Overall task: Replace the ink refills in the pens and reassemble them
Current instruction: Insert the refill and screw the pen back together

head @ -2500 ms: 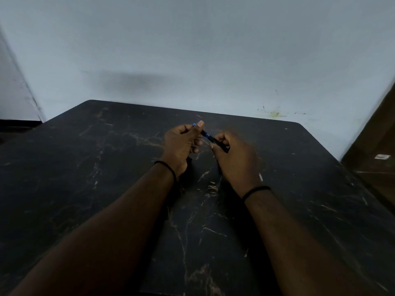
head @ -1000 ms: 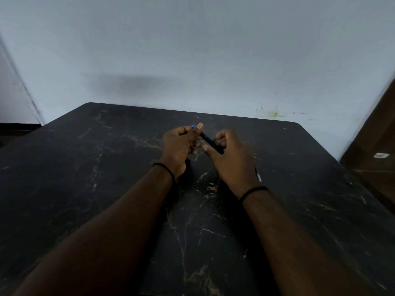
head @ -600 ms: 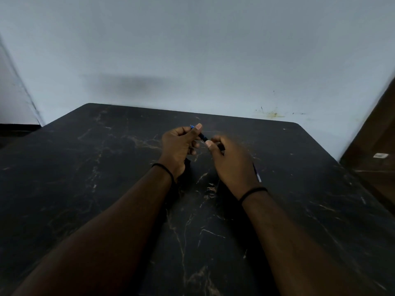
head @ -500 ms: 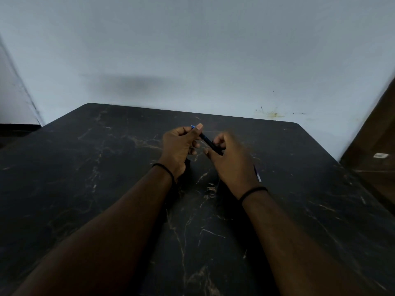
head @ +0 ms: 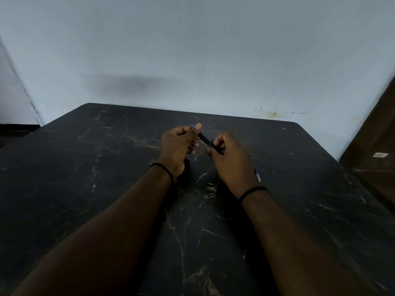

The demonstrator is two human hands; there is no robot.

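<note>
Above a dark marble table [head: 85,167], 2 hands share 1 dark pen [head: 206,140]: left hand [head: 178,146] pinches its blue-tipped end btwn thumb & fingers, right hand [head: 232,161] curled round the other end. Thin pale item [head: 258,175] lies beside right wrist.

Both hands are raised over the middle of the dark, marble-veined surface [head: 85,178], the left hand [head: 176,146] and right hand [head: 232,161] joined by the slim dark pen with a blue tip [head: 206,140] pinched in their fingers, so the gap between them is barred. A thin pale stick-like piece [head: 258,175] lies on the surface just right of the right hand. Left of the left hand, and beyond the pen up to the plain pale wall [head: 192,50], the surface lies bare. The brown wooden panel [head: 376,150] closes the far right
</note>
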